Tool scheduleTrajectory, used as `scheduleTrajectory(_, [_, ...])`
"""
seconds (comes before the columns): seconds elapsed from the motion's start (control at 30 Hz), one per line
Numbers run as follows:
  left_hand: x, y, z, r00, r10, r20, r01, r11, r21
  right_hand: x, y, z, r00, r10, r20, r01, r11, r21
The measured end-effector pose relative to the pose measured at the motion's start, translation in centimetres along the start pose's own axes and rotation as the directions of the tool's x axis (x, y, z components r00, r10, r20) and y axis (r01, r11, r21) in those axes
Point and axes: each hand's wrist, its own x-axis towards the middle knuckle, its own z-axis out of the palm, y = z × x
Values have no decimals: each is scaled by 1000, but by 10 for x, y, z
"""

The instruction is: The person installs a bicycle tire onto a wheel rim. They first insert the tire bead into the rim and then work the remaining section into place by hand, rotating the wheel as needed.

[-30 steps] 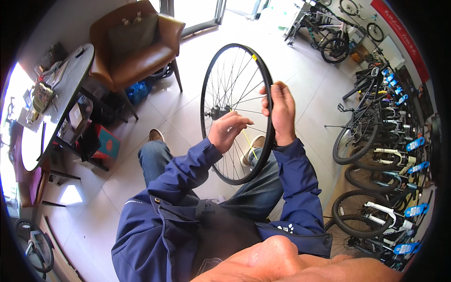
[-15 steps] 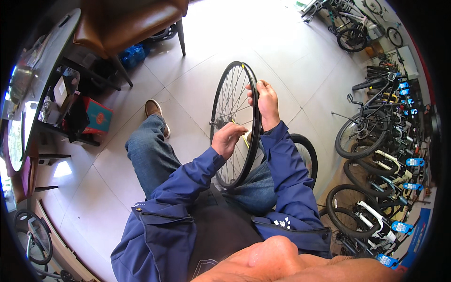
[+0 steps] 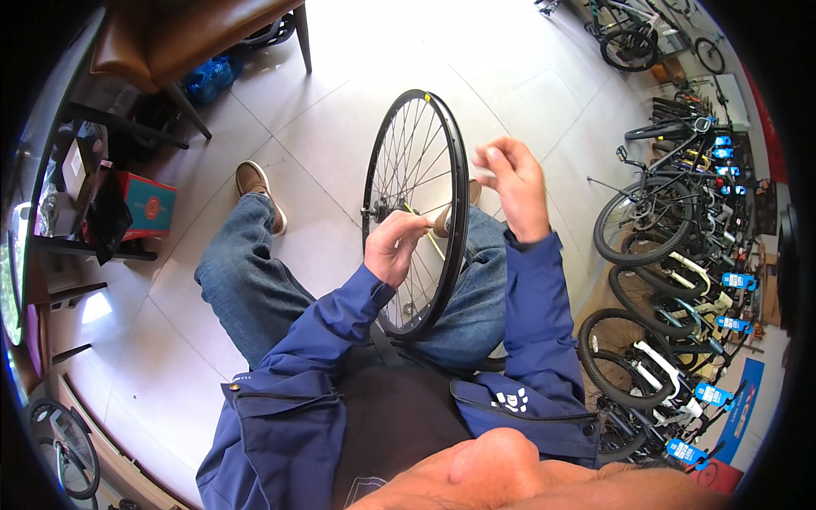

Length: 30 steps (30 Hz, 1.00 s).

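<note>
A seated person works on a bare bicycle wheel [image 3: 416, 204] standing upright between the knees. The left hand [image 3: 393, 246] is closed around the hub and a yellowish spoke. Right of the rim, the right hand [image 3: 510, 183] hovers clear, fingertips pinched on something small and pale. Lacing or adjusting spokes, I'd judge; next needs that piece brought to the rim.

Pale glossy floor tiles [image 3: 340, 127] catch bright daylight from the far side. A brown leather chair [image 3: 187, 34] stands far left beside a cluttered dark surface [image 3: 51, 170], while parked bicycles [image 3: 671, 221] line the right wall of the shop.
</note>
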Motion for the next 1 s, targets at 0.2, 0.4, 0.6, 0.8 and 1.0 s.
scheduleTrajectory(0.2, [-3,-1,-7,1000,18,6,-18,1000,-18,-89,0,-17,993,-11,121,14,999,-29])
scheduleTrajectory(0.4, [-5,-2,-8,999,-13,-46,10,998,-61,-121,-8,-6,980,-164,116,182,969,-165])
scheduleTrajectory(0.6, [-7,-4,-14,998,-32,-49,29,997,-70,-128,-17,-1,943,-286,170,330,870,-367])
scheduleTrajectory(0.8, [-7,-1,-17,996,-21,-84,14,996,-84,-126,-5,14,977,-183,110,197,971,-137])
scheduleTrajectory(1.0, [-8,-2,-17,991,-65,-116,48,989,-142,-126,1,20,975,-133,181,146,988,-60])
